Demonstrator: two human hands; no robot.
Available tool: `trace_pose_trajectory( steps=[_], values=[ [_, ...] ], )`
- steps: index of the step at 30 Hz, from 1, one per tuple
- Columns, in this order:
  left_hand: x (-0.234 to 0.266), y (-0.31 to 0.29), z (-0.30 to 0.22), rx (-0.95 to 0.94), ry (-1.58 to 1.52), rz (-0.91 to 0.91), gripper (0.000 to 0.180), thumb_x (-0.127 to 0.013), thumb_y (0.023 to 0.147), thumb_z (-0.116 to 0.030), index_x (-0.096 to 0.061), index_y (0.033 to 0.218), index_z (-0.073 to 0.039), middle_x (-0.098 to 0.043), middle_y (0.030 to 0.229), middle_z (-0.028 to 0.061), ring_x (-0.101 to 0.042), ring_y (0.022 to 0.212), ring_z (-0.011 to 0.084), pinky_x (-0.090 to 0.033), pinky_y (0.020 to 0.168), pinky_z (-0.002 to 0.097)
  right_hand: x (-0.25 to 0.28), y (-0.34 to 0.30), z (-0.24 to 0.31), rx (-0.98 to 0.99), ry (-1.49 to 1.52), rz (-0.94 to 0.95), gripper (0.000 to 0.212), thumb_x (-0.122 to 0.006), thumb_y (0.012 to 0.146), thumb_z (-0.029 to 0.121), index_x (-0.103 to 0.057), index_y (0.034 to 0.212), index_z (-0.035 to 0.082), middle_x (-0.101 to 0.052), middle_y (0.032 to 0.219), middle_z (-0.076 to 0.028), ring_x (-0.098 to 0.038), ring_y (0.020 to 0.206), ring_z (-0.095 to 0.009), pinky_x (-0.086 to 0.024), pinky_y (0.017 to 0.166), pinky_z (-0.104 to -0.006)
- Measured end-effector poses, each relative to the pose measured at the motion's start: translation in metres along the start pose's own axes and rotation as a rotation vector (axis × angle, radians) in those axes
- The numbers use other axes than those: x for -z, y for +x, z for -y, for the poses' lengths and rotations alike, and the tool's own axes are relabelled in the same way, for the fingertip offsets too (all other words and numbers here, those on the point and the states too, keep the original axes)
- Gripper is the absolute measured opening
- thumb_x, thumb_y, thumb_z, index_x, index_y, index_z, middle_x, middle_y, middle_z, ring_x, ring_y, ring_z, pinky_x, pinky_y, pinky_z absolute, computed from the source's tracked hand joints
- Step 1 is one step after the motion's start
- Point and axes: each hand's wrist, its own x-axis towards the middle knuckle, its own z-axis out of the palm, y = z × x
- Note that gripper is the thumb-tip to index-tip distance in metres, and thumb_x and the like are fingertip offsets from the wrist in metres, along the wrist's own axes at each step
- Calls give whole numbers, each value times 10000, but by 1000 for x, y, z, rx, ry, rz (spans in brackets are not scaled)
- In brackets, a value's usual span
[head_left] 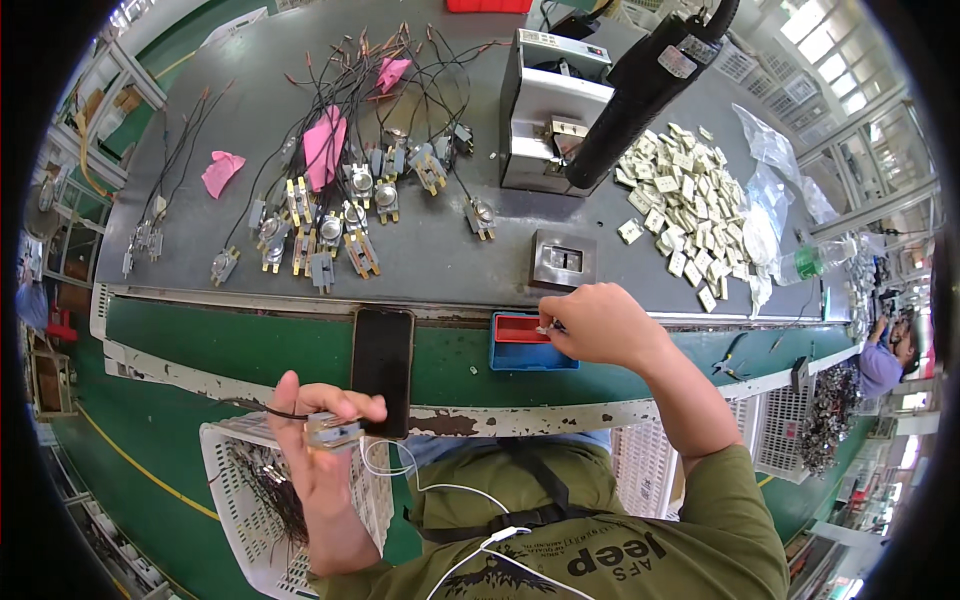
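I watch through one wide fisheye camera, the left of a pair on the person's head. It looks down and forward past the chest, so the green shirt (710, 520) is at the lower edge and the grey table (430, 270) spreads above. The left hand (325, 430) and the right hand (602, 325) are quite near; the windows (830, 30) at upper right are far, bending toward the dark rim.

Wired component (337, 432) in left hand (318, 468)

dark lettering (632, 556) on green shirt (710, 515) | pale label (676, 62) on black tube (630, 110)
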Motion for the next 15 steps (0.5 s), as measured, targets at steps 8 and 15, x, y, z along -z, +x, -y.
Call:
trace_pose_trajectory(
  steps=[8, 15],
  values=[
    [9, 2, 7, 89, 170, -39, 986, -793, 727, -256, -117, 1432, -115, -588, 1041, 166, -600, 927, 246, -504, 807, 344, 12, -11, -3, 16, 151, -58, 126, -578, 771, 173, -644, 856, 107, -652, 692, -101, -629, 623, -292, -492, 585, -386],
    [-5, 13, 24, 132, 1, 17, 1007, -799, 715, -160, -81, 1421, -177, -587, 1062, 216, -618, 961, 256, -534, 790, 334, 10, -32, -4, 113, 818, -226, 128, -665, 789, 67, -659, 910, 25, -683, 757, -74, -600, 581, -106, -452, 556, -226]
  ],
)
